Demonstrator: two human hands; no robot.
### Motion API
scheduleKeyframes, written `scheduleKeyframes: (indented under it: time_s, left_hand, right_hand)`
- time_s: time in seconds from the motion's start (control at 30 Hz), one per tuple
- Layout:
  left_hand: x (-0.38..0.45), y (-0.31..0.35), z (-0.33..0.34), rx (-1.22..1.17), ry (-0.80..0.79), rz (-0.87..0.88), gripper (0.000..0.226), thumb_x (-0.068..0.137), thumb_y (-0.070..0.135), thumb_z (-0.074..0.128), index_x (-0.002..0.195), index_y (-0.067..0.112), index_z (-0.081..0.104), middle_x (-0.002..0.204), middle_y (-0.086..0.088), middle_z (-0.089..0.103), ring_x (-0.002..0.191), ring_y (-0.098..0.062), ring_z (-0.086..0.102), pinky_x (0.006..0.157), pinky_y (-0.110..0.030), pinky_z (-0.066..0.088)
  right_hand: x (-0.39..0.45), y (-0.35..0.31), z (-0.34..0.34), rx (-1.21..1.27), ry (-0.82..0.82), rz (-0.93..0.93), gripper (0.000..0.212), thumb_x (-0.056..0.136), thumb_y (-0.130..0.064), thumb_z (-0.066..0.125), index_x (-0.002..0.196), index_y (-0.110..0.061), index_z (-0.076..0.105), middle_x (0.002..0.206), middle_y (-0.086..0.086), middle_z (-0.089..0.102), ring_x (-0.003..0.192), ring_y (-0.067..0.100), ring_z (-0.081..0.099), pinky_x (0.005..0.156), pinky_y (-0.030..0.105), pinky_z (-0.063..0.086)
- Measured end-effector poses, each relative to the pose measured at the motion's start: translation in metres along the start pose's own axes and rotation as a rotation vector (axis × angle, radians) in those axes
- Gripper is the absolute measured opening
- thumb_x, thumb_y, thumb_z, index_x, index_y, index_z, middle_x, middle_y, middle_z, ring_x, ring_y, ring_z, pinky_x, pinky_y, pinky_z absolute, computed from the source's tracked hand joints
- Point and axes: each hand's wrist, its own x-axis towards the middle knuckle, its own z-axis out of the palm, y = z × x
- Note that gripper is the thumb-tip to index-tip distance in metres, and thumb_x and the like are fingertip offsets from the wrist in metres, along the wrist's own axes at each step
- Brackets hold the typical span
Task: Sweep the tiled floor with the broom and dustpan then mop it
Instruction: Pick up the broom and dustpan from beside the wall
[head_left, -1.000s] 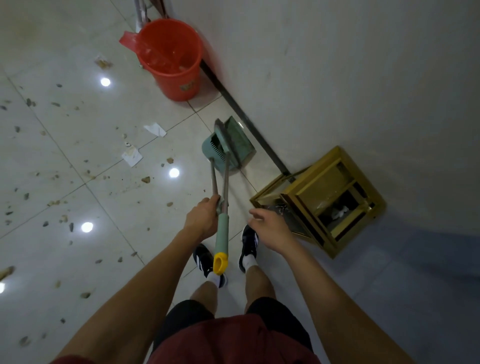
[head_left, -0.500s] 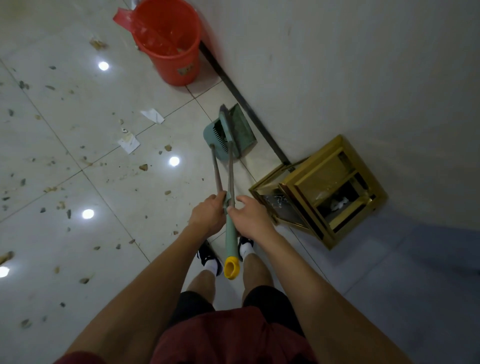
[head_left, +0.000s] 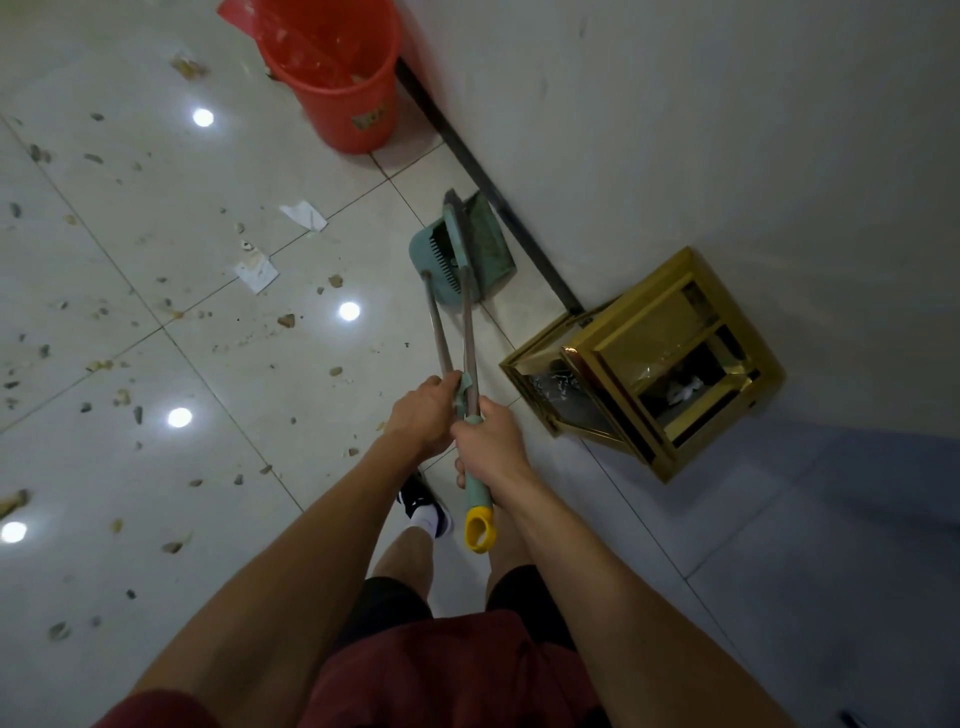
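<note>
So we're standing over the dustpan (head_left: 485, 249), which sits on the tiled floor (head_left: 218, 364) right up against the base of the wall (head_left: 675, 130), its teal pan tipped up with the comb teeth showing. The broom (head_left: 470, 332) is nested in it, head down inside the pan, and the two long handles run side by side from the dustpan back toward us.

Our left hand (head_left: 423, 415) has its fingers curled round the dustpan's thinner metal handle, just behind where the two handles meet. Our right hand (head_left: 491, 444) is wrapped round the broom's teal grip, right beside the left, with the yellow end cap (head_left: 479, 530) sticking out below the fist. The two hands are touching or very nearly so, hard to call.

Past the dustpan, further along the wall, is a red bucket (head_left: 340, 67). On the near side of the dustpan, also against the wall, there's a gold framed bin (head_left: 649, 364). Out to the left of the dustpan the floor is littered with crumbs and bits of debris (head_left: 285, 319), plus a couple of paper scraps (head_left: 255, 271).
</note>
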Motion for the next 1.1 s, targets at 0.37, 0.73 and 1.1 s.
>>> scheduleKeyframes:
  time_s: [0.37,0.73,1.1]
  left_hand:
    - [0.001,0.013,0.008,-0.084,0.063,0.008,0.048,0.097,0.031,0.058,0.141,0.018,0.043,0.108,-0.011,0.060,0.087,-0.026,0.059,0.074,-0.039,0.052]
    - [-0.018,-0.030,-0.032,-0.049,0.270,-0.068,0.037,0.102,0.029,0.047,0.138,0.019,0.048,0.099,-0.012,0.069,0.079,-0.030,0.064,0.070,-0.041,0.056]
    - [-0.087,-0.069,-0.072,-0.148,0.390,-0.218,0.020,0.100,0.030,0.049,0.112,0.024,0.063,0.070,-0.001,0.063,0.057,-0.019,0.057,0.058,-0.034,0.056]
  right_hand:
    - [0.008,0.015,-0.006,-0.322,0.136,-0.191,0.056,0.095,-0.005,0.047,0.147,-0.023,0.043,0.121,0.005,0.063,0.104,0.022,0.065,0.083,0.033,0.057]
    - [0.017,0.030,-0.034,-0.621,0.150,-0.258,0.057,0.098,-0.013,0.049,0.153,-0.019,0.033,0.139,0.012,0.056,0.120,0.029,0.058,0.098,0.036,0.050]
    - [0.012,0.009,-0.031,-0.493,0.162,-0.232,0.045,0.092,-0.015,0.056,0.137,-0.013,0.056,0.124,0.012,0.064,0.107,0.029,0.062,0.091,0.038,0.053]
